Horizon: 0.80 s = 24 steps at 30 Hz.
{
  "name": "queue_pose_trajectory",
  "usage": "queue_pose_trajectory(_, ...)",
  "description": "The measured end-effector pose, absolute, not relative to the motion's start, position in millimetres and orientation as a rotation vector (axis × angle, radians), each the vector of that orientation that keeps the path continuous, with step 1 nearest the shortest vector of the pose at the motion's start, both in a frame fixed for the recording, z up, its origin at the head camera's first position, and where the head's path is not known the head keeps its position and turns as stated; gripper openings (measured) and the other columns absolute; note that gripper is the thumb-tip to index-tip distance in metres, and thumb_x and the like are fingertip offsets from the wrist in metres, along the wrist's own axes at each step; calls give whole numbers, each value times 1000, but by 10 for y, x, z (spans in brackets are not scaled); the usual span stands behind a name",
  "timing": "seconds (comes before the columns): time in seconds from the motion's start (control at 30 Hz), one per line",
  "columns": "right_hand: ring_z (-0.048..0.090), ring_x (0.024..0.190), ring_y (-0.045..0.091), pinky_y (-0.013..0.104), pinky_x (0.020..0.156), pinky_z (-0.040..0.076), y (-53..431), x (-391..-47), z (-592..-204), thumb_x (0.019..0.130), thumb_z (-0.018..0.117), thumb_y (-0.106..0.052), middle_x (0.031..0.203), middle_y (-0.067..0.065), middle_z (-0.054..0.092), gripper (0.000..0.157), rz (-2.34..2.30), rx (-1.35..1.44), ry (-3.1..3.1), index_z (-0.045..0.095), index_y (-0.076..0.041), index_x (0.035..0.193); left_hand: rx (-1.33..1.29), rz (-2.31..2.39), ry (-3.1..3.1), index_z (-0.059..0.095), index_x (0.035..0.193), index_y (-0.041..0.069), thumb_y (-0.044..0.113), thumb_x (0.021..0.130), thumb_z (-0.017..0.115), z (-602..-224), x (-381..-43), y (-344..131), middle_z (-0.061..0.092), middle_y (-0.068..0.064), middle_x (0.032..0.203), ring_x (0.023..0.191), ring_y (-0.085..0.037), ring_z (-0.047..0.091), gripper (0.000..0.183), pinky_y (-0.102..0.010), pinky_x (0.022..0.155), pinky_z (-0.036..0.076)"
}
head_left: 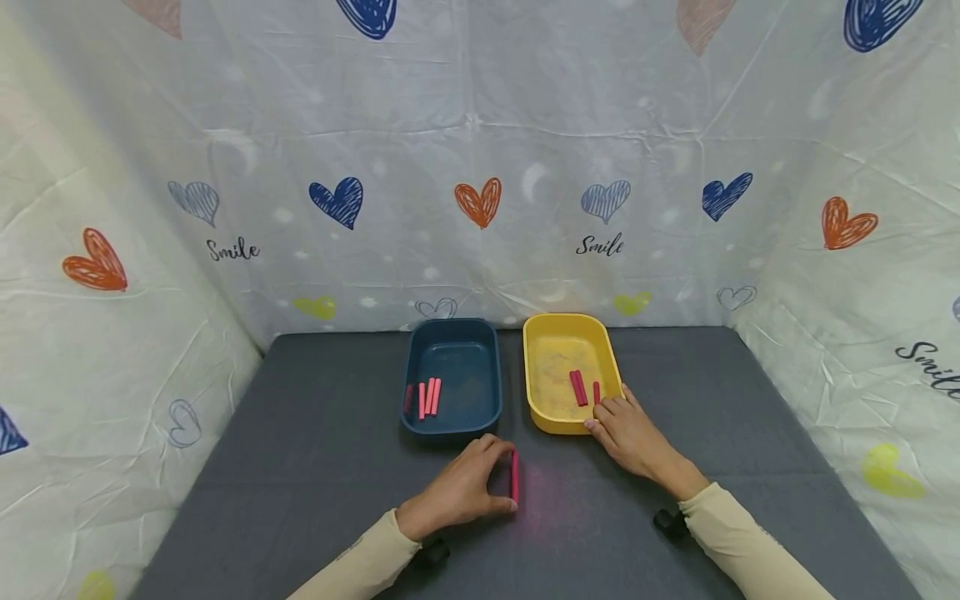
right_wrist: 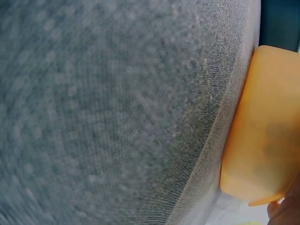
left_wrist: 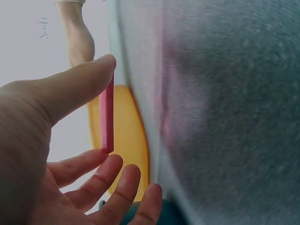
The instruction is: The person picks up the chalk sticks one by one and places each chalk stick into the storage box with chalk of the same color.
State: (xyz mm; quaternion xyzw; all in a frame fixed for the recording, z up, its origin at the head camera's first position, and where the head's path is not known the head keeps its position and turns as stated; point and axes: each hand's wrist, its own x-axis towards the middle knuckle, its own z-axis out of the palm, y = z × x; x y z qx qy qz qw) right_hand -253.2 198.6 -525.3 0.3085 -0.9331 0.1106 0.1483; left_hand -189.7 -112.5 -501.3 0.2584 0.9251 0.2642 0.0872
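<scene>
My left hand (head_left: 468,483) pinches a dark pink chalk stick (head_left: 514,482) endwise between thumb and fingertips, over the grey tabletop. In the left wrist view the chalk's flat side shows, with the other fingers spread beside it. My right hand (head_left: 633,433) reaches over the front right corner of the yellow tray (head_left: 534,400). Its fingers hold a red chalk stick (head_left: 596,390) inside, the lower end hidden by the fingertips. Two more red chalk sticks (head_left: 578,388) lie left of it. Light pink chalk sticks (head_left: 429,398) lie in the blue tray (head_left: 483,423).
Both trays stand side by side at the back of the grey table (head_left: 322,467). A pink dusty smudge (head_left: 543,500) marks the cloth between the hands. A patterned curtain (head_left: 405,267) hangs behind and on both sides.
</scene>
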Motion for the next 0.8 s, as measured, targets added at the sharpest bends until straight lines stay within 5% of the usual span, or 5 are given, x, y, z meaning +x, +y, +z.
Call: queue_pose_trajectory(0.8,58,99,26,63,114,28,1996,-2531,-5263,100,54,-29,91,3,58,20,315,908,-2668,57,-15,87,750,919,2828,47,141,18,37,77,83,-4595,-1992,-1057,51,0,134,119,-17,50,75,-41,100,50)
